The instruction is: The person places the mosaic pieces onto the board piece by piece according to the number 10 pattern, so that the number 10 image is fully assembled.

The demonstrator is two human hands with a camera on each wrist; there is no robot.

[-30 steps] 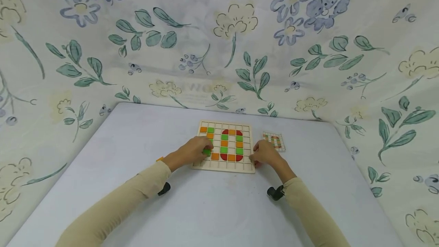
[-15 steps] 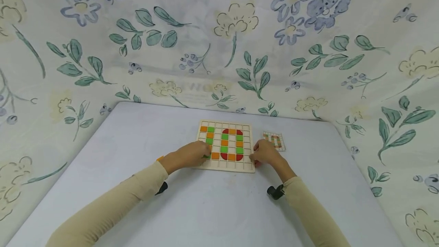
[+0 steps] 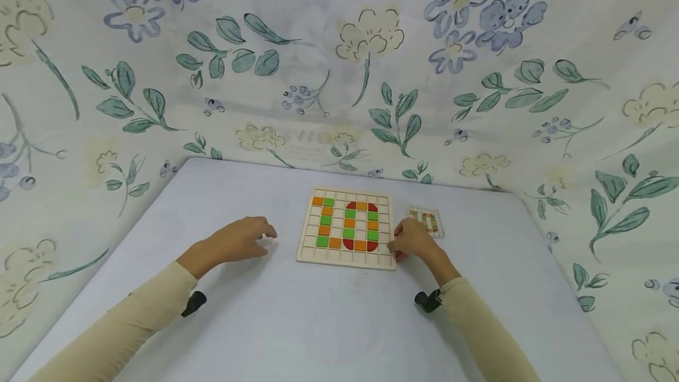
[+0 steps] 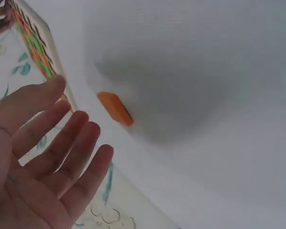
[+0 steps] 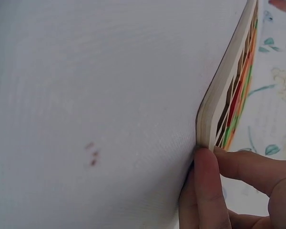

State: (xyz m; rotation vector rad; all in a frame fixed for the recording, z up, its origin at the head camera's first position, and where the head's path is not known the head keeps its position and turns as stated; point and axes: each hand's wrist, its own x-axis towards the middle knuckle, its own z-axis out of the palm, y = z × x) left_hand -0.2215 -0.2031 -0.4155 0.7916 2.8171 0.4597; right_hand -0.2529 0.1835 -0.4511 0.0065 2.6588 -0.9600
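Observation:
A square wooden grid board (image 3: 312, 255) lies on the table, with orange, green and red tiles set in it in the shape of a 1 and a 0. At its right edge my right hand (image 3: 414, 238) pinches the board, thumb on top and fingers against the side, as the right wrist view shows. My left hand (image 3: 239, 241) hovers left of the board, its fingers spread loosely around nothing. Close by its fingertips, an orange tile (image 4: 114, 109) lies on the table in the left wrist view; in the head view the hand hides it.
A small pattern card (image 3: 438, 227) with the same coloured figure lies right of the board, partly behind the right hand. White table (image 3: 339, 323) surrounds the board. A floral cloth (image 3: 318, 134) rises along the table's back edge.
My left hand has left the green tile at the base of the 1 and moved left off the board. That tile now shows in its square. The right hand keeps its place.

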